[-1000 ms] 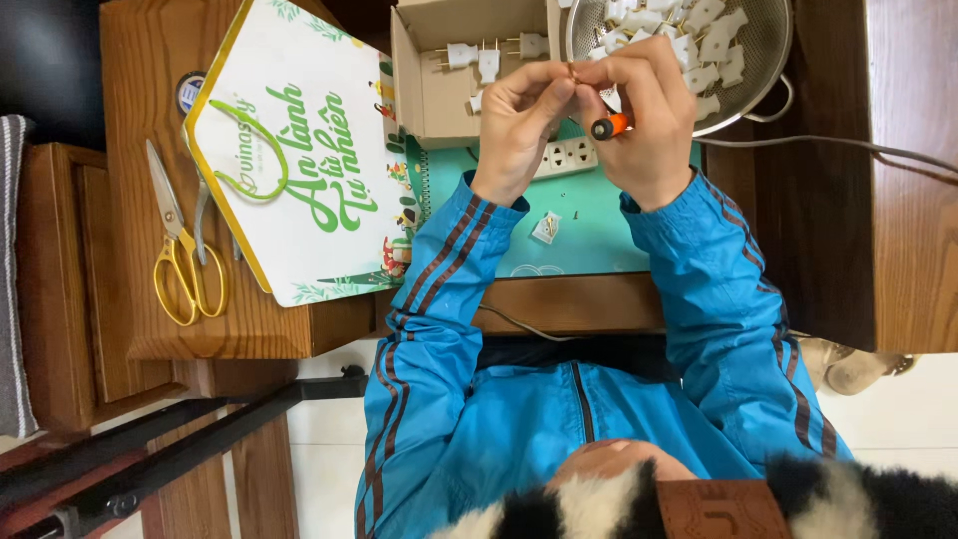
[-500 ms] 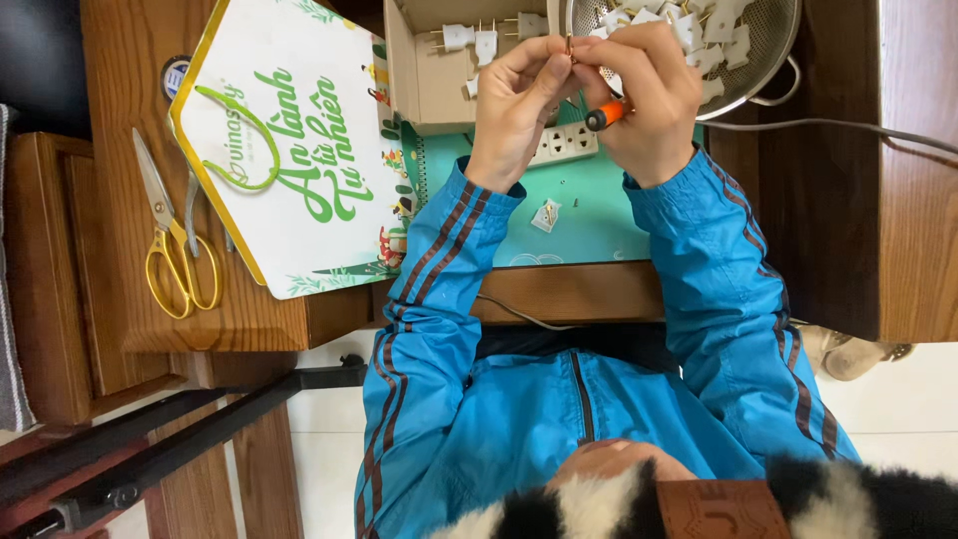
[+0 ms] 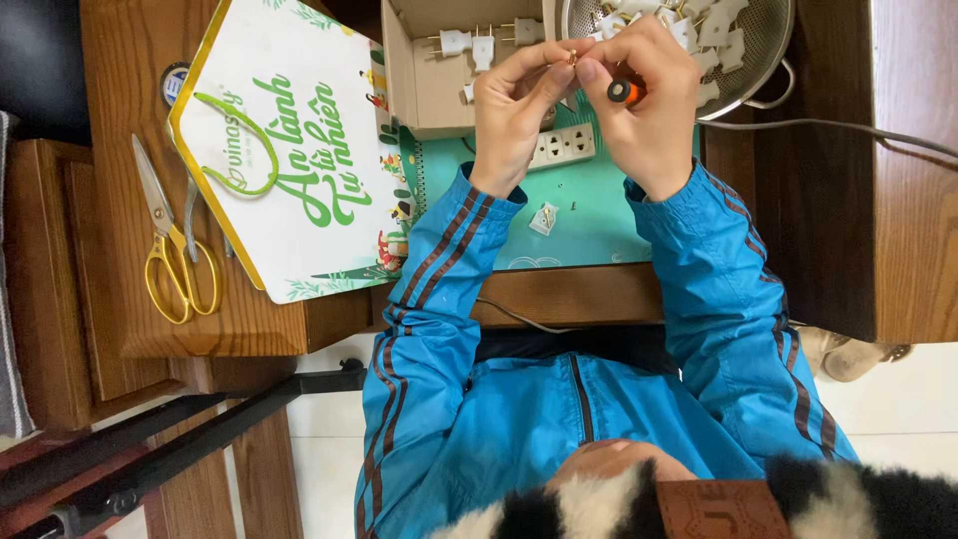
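Left hand (image 3: 514, 115) pinched a tiny brass plug part (image 3: 571, 60) at fingertips, above the power strip (image 3: 561, 147). Right hand (image 3: 649, 100) gripped an orange-tipped screwdriver (image 3: 627, 92). Part prob. light, stiff, slippery; hold by its sides w/ a firm pinch.

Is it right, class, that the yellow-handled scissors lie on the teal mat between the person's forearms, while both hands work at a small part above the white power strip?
Not quite. The yellow-handled scissors lie on the wooden desk, left of the white paper bag, not on the teal mat. The head view shows it. The rest stands.
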